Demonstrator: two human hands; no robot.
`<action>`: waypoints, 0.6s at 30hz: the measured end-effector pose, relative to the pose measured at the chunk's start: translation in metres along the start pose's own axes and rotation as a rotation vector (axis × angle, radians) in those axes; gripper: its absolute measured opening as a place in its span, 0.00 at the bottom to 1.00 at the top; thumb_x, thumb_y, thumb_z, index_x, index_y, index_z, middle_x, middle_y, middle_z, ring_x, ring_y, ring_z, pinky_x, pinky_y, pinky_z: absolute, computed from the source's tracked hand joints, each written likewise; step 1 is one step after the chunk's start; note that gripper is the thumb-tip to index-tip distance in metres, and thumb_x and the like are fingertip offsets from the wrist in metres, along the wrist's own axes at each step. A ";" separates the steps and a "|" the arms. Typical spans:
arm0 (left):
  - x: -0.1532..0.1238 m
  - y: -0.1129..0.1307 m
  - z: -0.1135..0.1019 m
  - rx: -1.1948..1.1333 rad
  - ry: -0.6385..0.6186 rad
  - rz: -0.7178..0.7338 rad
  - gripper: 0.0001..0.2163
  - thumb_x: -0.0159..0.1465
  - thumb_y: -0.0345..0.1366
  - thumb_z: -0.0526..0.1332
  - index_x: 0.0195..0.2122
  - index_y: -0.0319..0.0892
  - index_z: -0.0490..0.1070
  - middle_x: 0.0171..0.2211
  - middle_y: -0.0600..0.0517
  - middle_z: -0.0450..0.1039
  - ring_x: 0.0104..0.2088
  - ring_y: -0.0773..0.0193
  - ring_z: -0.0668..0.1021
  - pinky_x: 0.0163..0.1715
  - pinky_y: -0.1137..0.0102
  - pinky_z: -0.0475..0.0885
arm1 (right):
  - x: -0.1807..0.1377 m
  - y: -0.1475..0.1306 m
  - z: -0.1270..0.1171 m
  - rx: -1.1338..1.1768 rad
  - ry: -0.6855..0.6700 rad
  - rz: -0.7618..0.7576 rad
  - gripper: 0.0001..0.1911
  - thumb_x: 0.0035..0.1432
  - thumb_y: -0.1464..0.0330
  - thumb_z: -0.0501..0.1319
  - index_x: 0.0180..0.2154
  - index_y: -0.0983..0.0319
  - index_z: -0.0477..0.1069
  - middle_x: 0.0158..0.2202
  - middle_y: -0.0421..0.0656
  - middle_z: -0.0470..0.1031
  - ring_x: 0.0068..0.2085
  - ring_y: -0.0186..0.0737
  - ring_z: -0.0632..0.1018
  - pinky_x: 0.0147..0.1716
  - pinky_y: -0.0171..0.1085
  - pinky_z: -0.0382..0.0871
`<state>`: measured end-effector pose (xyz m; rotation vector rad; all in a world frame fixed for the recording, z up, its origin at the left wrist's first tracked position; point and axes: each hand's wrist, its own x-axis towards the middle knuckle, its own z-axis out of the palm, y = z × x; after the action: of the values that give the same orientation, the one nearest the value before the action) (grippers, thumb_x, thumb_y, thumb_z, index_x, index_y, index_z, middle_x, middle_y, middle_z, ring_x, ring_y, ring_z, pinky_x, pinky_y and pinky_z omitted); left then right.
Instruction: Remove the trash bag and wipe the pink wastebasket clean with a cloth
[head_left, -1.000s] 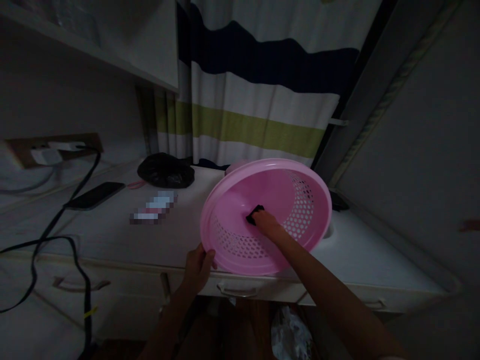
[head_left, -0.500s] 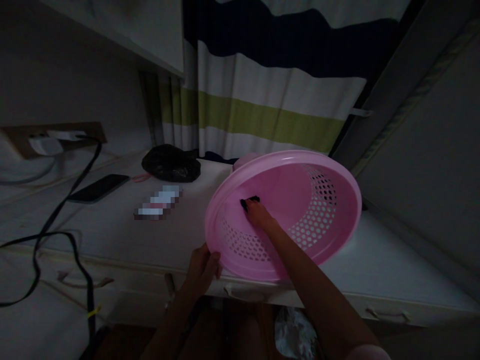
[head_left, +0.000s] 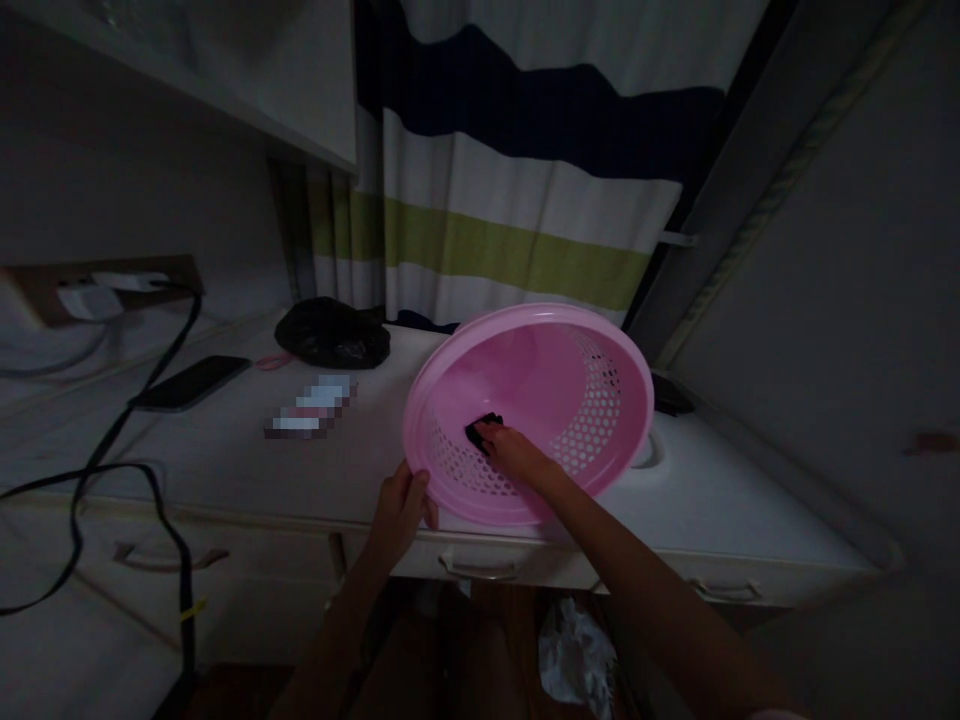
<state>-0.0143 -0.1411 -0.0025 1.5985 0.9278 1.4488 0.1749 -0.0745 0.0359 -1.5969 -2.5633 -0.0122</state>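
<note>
A pink plastic basket [head_left: 525,350] with rows of round holes lies tilted on the white desk, its mouth facing me. My left hand [head_left: 401,510] grips the basket's rim at the lower left, thumb on the rim and fingers bent behind it. Inside the basket is my right hand [head_left: 514,452], closed on a black cloth [head_left: 484,432] that it presses against the inner wall near the bottom. Part of the cloth is hidden under the fingers.
On the desk [head_left: 345,480] at left lie a phone [head_left: 195,383], a blurred-out item [head_left: 311,408] and a black plastic bag [head_left: 334,333]. A black cable [head_left: 112,440] hangs over the edge. A dark flat object [head_left: 671,394] is behind the basket; below, a whitish plastic bag [head_left: 577,655].
My right hand has moved the black cloth down and slightly left inside the basket. The view has shifted, and the basket sits smaller and further left in it. My left hand stays on the rim.
</note>
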 end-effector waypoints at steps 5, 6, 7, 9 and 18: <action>-0.003 0.001 0.002 0.029 -0.009 -0.039 0.15 0.60 0.48 0.47 0.29 0.40 0.60 0.05 0.63 0.57 0.07 0.73 0.61 0.10 0.79 0.54 | -0.004 0.015 -0.011 -0.157 -0.057 0.198 0.19 0.57 0.77 0.46 0.48 0.66 0.65 0.48 0.52 0.70 0.50 0.39 0.69 0.47 0.36 0.60; -0.003 0.001 0.002 0.029 -0.013 -0.039 0.15 0.60 0.48 0.47 0.30 0.40 0.60 0.05 0.63 0.56 0.07 0.73 0.60 0.09 0.79 0.54 | -0.002 0.019 -0.012 -0.165 -0.047 0.223 0.19 0.57 0.78 0.45 0.48 0.67 0.66 0.47 0.53 0.70 0.50 0.40 0.68 0.48 0.37 0.59; -0.003 0.000 0.002 0.028 -0.017 -0.041 0.15 0.60 0.47 0.47 0.30 0.39 0.60 0.05 0.63 0.56 0.07 0.74 0.59 0.09 0.79 0.53 | 0.001 0.023 -0.012 -0.173 -0.040 0.246 0.20 0.56 0.78 0.45 0.47 0.68 0.66 0.48 0.53 0.69 0.51 0.41 0.67 0.49 0.37 0.58; -0.004 -0.001 0.002 0.023 -0.019 -0.047 0.15 0.60 0.47 0.47 0.30 0.39 0.60 0.05 0.64 0.54 0.06 0.74 0.59 0.09 0.79 0.52 | 0.011 0.031 -0.011 -0.183 -0.030 0.285 0.20 0.56 0.79 0.45 0.46 0.68 0.67 0.48 0.53 0.69 0.52 0.42 0.66 0.51 0.38 0.55; -0.001 -0.002 0.001 -0.008 -0.042 -0.064 0.14 0.60 0.46 0.47 0.26 0.41 0.58 0.05 0.64 0.52 0.06 0.76 0.55 0.09 0.80 0.49 | 0.072 0.041 0.016 -0.121 0.044 0.402 0.18 0.57 0.73 0.46 0.47 0.70 0.66 0.49 0.53 0.68 0.54 0.43 0.64 0.52 0.39 0.53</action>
<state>-0.0138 -0.1410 -0.0052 1.5730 0.9400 1.3683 0.1791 0.0092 0.0257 -2.1007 -2.2016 -0.1656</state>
